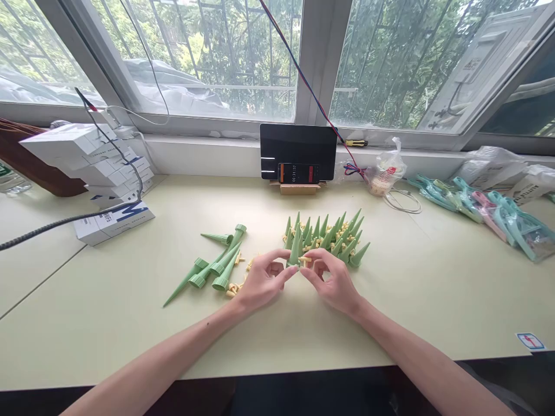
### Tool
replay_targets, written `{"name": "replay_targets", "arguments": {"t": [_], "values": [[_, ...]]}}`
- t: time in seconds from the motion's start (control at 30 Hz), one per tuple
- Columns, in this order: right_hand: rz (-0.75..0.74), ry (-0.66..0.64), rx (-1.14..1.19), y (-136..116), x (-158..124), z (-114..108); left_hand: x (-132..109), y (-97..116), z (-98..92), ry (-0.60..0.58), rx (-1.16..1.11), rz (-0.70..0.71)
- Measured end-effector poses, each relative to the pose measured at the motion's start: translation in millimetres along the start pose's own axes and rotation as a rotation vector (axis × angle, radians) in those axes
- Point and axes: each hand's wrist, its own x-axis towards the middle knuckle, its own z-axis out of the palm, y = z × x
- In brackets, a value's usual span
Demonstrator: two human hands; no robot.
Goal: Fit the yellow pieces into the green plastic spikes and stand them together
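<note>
My left hand [262, 281] pinches a green plastic cone spike [295, 249] that points up, at the middle of the pale table [108, 323]. My right hand [330, 281] pinches a small yellow valve piece [305, 260] at the cone's base. Right behind the hands stands a cluster of several green cones [336, 238] with yellow pieces on them, tips up. Left of my hands lie several loose green cones [214, 267] on their sides, with a few small yellow pieces [234, 287] beside them.
A black tablet [298, 151] and a phone [298, 173] showing a timer lean on the window sill. White boxes [93, 159] and a black cable [52, 224] are at the left. A plastic bag [385, 170] and pastel clips [485, 211] lie at the right.
</note>
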Motion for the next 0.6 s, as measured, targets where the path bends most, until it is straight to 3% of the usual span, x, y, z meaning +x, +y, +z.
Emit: {"name": "replay_targets", "arguments": {"t": [0.3,0.6], "values": [[-0.097,0.049,-0.113,5.7,-1.0,0.0,0.2,-0.2,-1.7,-0.02,-0.043,-0.013],[0.003,-0.011,-0.114,5.6,-1.7,-1.3,1.5,0.3,-3.1,-0.048,0.027,0.039]]}}
